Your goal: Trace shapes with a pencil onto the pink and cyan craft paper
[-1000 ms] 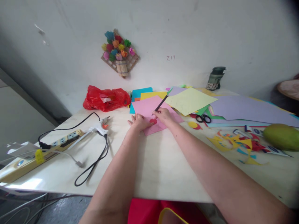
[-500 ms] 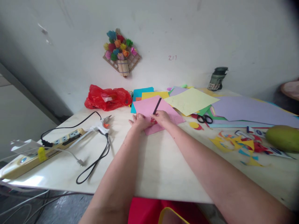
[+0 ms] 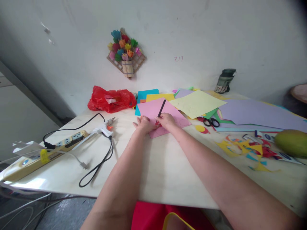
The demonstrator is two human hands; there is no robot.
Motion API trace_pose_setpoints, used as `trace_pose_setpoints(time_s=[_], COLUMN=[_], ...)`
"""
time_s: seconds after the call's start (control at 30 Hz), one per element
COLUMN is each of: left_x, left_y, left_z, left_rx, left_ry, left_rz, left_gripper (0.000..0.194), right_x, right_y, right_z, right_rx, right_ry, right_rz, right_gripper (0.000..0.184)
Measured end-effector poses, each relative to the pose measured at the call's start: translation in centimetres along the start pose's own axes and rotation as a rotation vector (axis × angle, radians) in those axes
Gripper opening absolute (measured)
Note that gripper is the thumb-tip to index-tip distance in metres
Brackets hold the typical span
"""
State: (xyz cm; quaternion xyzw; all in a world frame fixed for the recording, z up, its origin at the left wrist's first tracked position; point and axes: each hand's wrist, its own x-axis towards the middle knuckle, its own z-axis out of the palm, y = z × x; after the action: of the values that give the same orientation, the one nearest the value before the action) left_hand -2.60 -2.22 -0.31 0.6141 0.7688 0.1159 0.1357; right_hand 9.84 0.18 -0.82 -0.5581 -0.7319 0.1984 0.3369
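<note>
A sheet of pink paper (image 3: 157, 105) lies on the table, with faint curved outlines drawn near its right corner. My right hand (image 3: 166, 121) is closed round a dark pencil (image 3: 161, 108), which leans with its upper end away from me. Its tip is hidden by the fingers. My left hand (image 3: 145, 125) lies on the paper's left part, fingers spread, pressing down beside a small red paper piece (image 3: 158, 123). That piece sits on the pink sheet between both hands, partly covered by them.
Black-handled scissors (image 3: 211, 122) lie right of the pink sheet, near coloured papers (image 3: 199, 103) and yellow scraps (image 3: 230, 148). Further right is a green mango-like fruit (image 3: 291, 143). Leftward are a glue gun (image 3: 106, 129), a power strip (image 3: 64, 143) and a red plastic bag (image 3: 110, 100).
The whole view has shifted very slightly. Both hands, the pencil and the pink paper keep nearly the same positions relative to each other.
</note>
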Motion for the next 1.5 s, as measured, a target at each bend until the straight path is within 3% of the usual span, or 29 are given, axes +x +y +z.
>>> trace_pose_setpoints(time_s=[0.9, 1.5], left_x=[-0.31, -0.02], left_y=[0.04, -0.48], left_z=[-0.09, 0.27], left_rx=[0.021, -0.019], left_ry=[-0.007, 0.044], left_rz=[0.007, 0.072], left_gripper=[0.079, 0.066], right_x=[-0.05, -0.1], right_y=[-0.11, -0.09], right_z=[-0.04, -0.16], right_rx=[-0.068, -0.108], right_ry=[-0.02, -0.015], right_rz=[-0.01, -0.022], right_gripper=[0.029, 0.032])
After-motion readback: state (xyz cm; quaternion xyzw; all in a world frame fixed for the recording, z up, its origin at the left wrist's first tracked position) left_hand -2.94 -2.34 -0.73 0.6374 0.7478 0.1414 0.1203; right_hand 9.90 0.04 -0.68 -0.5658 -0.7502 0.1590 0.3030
